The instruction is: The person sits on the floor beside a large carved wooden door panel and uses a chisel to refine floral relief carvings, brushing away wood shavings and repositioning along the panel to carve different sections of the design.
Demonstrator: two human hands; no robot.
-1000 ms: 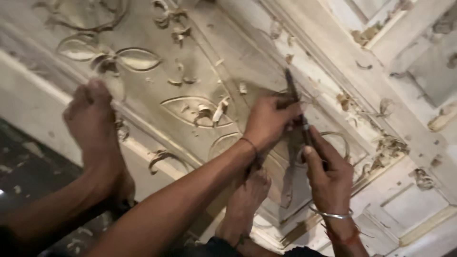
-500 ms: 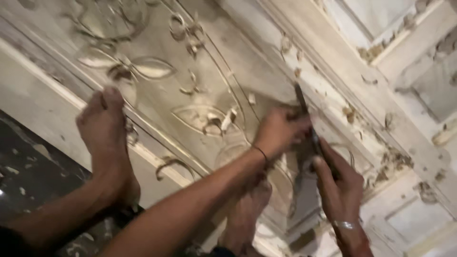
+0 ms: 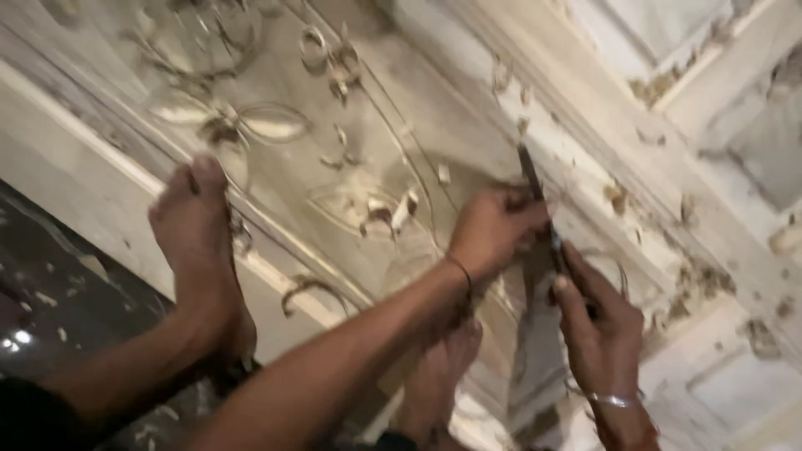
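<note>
Left hand: the left hand is curled shut around the upper shaft of the chisel, knuckles up, a thin band at the wrist.
Right hand: the right hand sits just below the left hand on the same tool, fingers wrapped round its lower end, a bangle on the wrist; how tight that hold is, the blur hides.
Chisel: a dark, slim blade, tilted, its tip resting on the carved panel just above the left hand, near a raised moulding line.
Carved panel: pale wood cut with leaf and scroll shapes; it fills the view and lies under everything.
Feet: one bare foot presses on the panel's lower border, well left of the chisel; a second foot shows below the left forearm.
Chips: curled shavings lie left of the chisel, more litter to its right along the frame.
Doing it well: judging from the grip, the upper hand steers and the lower one drives, so short, shallow pushes along the drawn line look wisest.
Watch: keep the edge low and the steering fingers behind the tip; a slip here would likely gouge the finished scroll beside the chisel.
Bracing: the foot's weight on the border appears to hold the panel steady.
</note>
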